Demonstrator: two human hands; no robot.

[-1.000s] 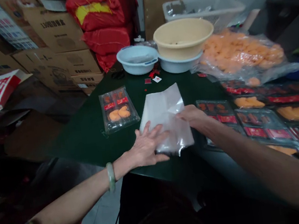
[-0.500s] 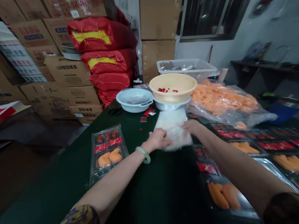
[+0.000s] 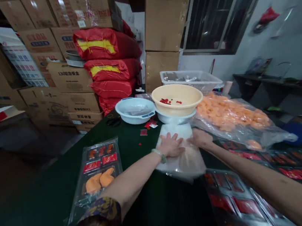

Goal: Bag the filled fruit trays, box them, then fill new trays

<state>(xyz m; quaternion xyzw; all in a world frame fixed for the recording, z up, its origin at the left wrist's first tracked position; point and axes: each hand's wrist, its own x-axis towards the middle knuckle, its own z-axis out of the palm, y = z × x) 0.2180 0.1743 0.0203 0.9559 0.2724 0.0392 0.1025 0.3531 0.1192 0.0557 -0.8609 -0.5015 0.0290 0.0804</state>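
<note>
My left hand [image 3: 171, 145] lies flat, fingers spread, on a stack of clear plastic bags [image 3: 183, 161] on the dark green table [image 3: 142, 207]. A pale bangle sits on that wrist. My right hand [image 3: 201, 139] rests on the right part of the same stack; its fingers are curled on the plastic. A sealed clear tray of orange pieces and red packets [image 3: 96, 173] lies to the left of my left forearm. Filled trays [image 3: 236, 202] lie in rows under my right forearm.
Behind the bags stand a cream basin [image 3: 176, 99] on a blue-white one, and another blue-white basin [image 3: 135, 110]. A big clear bag of orange pieces [image 3: 230, 117] lies at right. A white basket [image 3: 189, 75], cardboard boxes [image 3: 70, 77] and red sacks [image 3: 108, 59] stand behind.
The camera has tilted up and the view widened. My left hand went from a loose grip on the plastic to lying flat on it; the stack now lies spread toward me.
</note>
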